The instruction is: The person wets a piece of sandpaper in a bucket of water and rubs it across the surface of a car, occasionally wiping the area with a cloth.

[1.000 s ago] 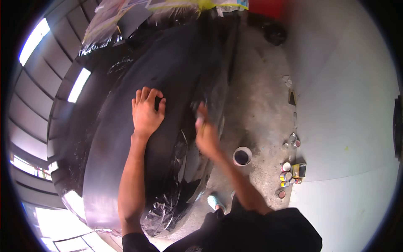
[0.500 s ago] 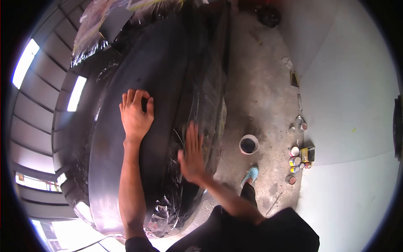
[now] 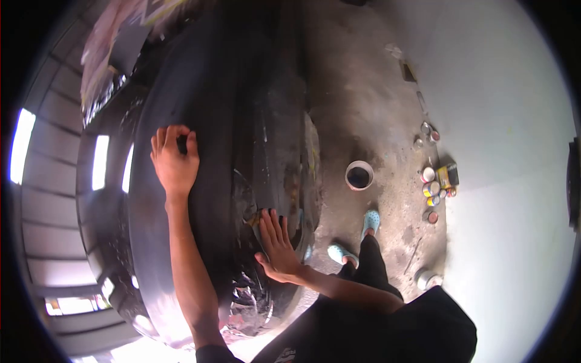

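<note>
A long dark car body panel (image 3: pixel 200 91) stretches away under both arms. On its upper face is my left hand (image 3: pixel 175 162), fingers curled and thumb bent toward the index finger. Whatever may be under those fingers is hidden. My right hand (image 3: pixel 279 251) lies lower on the car's side, fingers stretched out and the palm toward the dark surface, beside crinkled black plastic film (image 3: pixel 245 296). Nothing shows in the right hand.
A white bucket (image 3: pixel 359 175) with dark contents stands on the concrete floor (image 3: pixel 357 97). Several paint cans (image 3: pixel 431 189) line the base of the pale wall (image 3: pixel 502 151). Masking film and paper (image 3: pixel 124 48) cover part of the car at the far left.
My right hand has come back toward me along the car's side and is less blurred. The left hand keeps its curled shape on the panel. My view has shifted, and both feet now show.
</note>
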Tool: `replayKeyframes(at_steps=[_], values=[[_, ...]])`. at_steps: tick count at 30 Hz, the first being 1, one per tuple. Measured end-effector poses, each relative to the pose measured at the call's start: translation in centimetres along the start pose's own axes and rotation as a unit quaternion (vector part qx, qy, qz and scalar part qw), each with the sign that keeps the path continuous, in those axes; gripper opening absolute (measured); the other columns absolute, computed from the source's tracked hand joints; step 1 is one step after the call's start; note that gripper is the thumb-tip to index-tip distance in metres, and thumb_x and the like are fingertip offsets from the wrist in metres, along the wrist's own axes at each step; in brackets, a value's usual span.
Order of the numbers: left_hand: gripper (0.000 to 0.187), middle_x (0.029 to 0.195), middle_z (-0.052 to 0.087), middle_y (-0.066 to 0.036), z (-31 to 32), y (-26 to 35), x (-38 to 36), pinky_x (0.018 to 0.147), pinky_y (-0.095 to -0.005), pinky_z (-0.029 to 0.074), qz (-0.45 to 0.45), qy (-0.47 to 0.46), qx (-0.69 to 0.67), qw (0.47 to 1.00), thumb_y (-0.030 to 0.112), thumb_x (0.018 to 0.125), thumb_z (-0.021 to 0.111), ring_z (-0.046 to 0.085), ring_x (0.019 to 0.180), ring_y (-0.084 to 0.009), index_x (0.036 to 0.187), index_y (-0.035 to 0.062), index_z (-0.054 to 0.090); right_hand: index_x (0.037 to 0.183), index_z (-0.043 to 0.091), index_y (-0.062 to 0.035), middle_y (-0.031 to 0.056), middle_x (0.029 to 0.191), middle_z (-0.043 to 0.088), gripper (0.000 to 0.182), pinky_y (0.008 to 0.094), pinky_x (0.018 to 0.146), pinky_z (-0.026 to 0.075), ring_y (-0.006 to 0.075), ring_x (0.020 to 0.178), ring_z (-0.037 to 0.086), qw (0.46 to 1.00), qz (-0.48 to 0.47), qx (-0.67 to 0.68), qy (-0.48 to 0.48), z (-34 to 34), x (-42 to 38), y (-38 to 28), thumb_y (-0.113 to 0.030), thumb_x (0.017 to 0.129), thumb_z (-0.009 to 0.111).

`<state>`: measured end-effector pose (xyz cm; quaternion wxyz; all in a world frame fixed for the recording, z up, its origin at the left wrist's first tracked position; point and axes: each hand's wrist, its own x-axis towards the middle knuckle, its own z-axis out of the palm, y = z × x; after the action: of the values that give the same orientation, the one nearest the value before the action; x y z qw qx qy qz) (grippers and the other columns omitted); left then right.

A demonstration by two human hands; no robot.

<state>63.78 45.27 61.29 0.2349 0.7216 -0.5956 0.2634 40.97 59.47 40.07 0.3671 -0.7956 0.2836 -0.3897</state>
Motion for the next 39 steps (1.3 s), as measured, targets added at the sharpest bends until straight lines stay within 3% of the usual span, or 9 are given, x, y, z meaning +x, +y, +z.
replayKeyframes(at_steps=[7, 11, 14, 21, 25, 28, 33, 37, 39], values=[[0.015, 0.112, 0.069, -0.002, -0.2, -0.2, -0.3, 0.093, -0.0483, 0.051, -0.007, -0.013, -0.017, 1.000, 0.017, 0.095, 0.078, 0.066, 0.112, -0.0301, 0.109, 0.0154, 0.072, 0.174, 0.014, 0.0064, 0.0231, 0.186, 0.004, 0.083, 0.0670, 0.136, 0.006, 0.0445, 0.172, 0.001, 0.995, -0.009, -0.101, -0.010, -5.5, 12.8, 1.7, -0.047, 0.117, 0.043], [0.015, 0.113, 0.069, -0.003, -0.8, 0.4, -0.4, 0.093, -0.0483, 0.051, -0.003, -0.010, -0.008, 1.000, 0.016, 0.095, 0.078, 0.065, 0.112, -0.0309, 0.109, 0.0152, 0.072, 0.175, 0.010, 0.0065, 0.0227, 0.186, 0.003, 0.083, 0.0644, 0.137, 0.005, 0.0426, 0.172, -0.002, 0.998, 0.054, -0.019, -0.005, -3.1, 6.8, -0.6, -0.045, 0.118, 0.040], [0.014, 0.113, 0.069, -0.003, -0.6, 0.7, -0.1, 0.092, -0.0487, 0.051, -0.013, -0.013, -0.009, 1.000, 0.015, 0.096, 0.077, 0.065, 0.112, -0.0311, 0.108, 0.0141, 0.071, 0.175, 0.010, 0.0062, 0.0247, 0.185, 0.002, 0.085, 0.0636, 0.137, 0.001, 0.0429, 0.172, -0.004, 0.999, 0.020, 0.048, 0.012, -1.3, 2.4, -0.6, -0.050, 0.117, 0.036], [0.012, 0.109, 0.069, -0.004, -0.2, 0.4, 0.0, 0.090, -0.0475, 0.052, 0.012, -0.001, -0.004, 1.000, 0.012, 0.097, 0.076, 0.066, 0.106, -0.0307, 0.107, 0.0122, 0.071, 0.176, 0.013, 0.0034, 0.0174, 0.187, 0.006, 0.081, 0.0676, 0.136, 0.005, 0.0414, 0.172, -0.001, 0.994, -0.022, -0.108, -0.009, -5.8, 14.3, 2.4, -0.046, 0.117, 0.039], [0.011, 0.109, 0.068, -0.002, 0.1, -0.4, 0.0, 0.087, -0.0488, 0.052, 0.008, -0.011, -0.017, 1.000, 0.016, 0.096, 0.079, 0.066, 0.108, -0.0307, 0.104, 0.0148, 0.070, 0.176, 0.018, -0.0005, 0.0147, 0.187, 0.010, 0.078, 0.0686, 0.135, -0.003, 0.0421, 0.172, -0.002, 0.998, 0.062, -0.009, -0.002, -3.0, 5.3, -0.3, -0.050, 0.118, 0.036], [0.010, 0.109, 0.068, -0.001, 0.3, -0.8, 0.0, 0.087, -0.0483, 0.052, 0.004, -0.011, -0.020, 1.000, 0.016, 0.095, 0.079, 0.066, 0.108, -0.0294, 0.102, 0.0156, 0.071, 0.177, 0.018, -0.0016, 0.0147, 0.187, 0.011, 0.079, 0.0697, 0.134, -0.004, 0.0420, 0.172, -0.003, 0.998, 0.053, -0.015, 0.031, -1.8, 2.6, -0.7, -0.052, 0.118, 0.034], [0.012, 0.108, 0.068, 0.000, 0.5, -0.6, -0.5, 0.089, -0.0481, 0.051, 0.001, -0.010, -0.019, 1.000, 0.016, 0.094, 0.080, 0.066, 0.108, -0.0285, 0.102, 0.0156, 0.070, 0.176, 0.019, 0.0001, 0.0159, 0.187, 0.008, 0.077, 0.0752, 0.132, 0.001, 0.0482, 0.171, -0.002, 0.998, 0.013, -0.055, -0.014, -5.2, 11.6, 1.6, -0.048, 0.118, 0.037], [0.012, 0.107, 0.068, 0.000, 0.2, 0.0, 0.2, 0.090, -0.0484, 0.050, -0.011, -0.005, -0.011, 1.000, 0.016, 0.094, 0.079, 0.066, 0.108, -0.0282, 0.101, 0.0151, 0.070, 0.175, 0.024, 0.0006, 0.0135, 0.187, 0.011, 0.072, 0.0759, 0.132, 0.000, 0.0479, 0.171, -0.001, 1.000, 0.028, -0.002, 0.008, -2.2, 3.3, 1.1, -0.042, 0.118, 0.036], [0.011, 0.106, 0.068, -0.001, 0.3, 0.2, 0.4, 0.090, -0.0481, 0.050, -0.019, -0.003, -0.007, 1.000, 0.015, 0.094, 0.079, 0.066, 0.108, -0.0279, 0.101, 0.0149, 0.070, 0.174, 0.024, 0.0013, 0.0132, 0.187, 0.011, 0.071, 0.0758, 0.132, 0.000, 0.0475, 0.171, -0.001, 1.000, 0.014, 0.005, 0.014, -2.5, 3.9, 1.1, -0.041, 0.118, 0.036]])
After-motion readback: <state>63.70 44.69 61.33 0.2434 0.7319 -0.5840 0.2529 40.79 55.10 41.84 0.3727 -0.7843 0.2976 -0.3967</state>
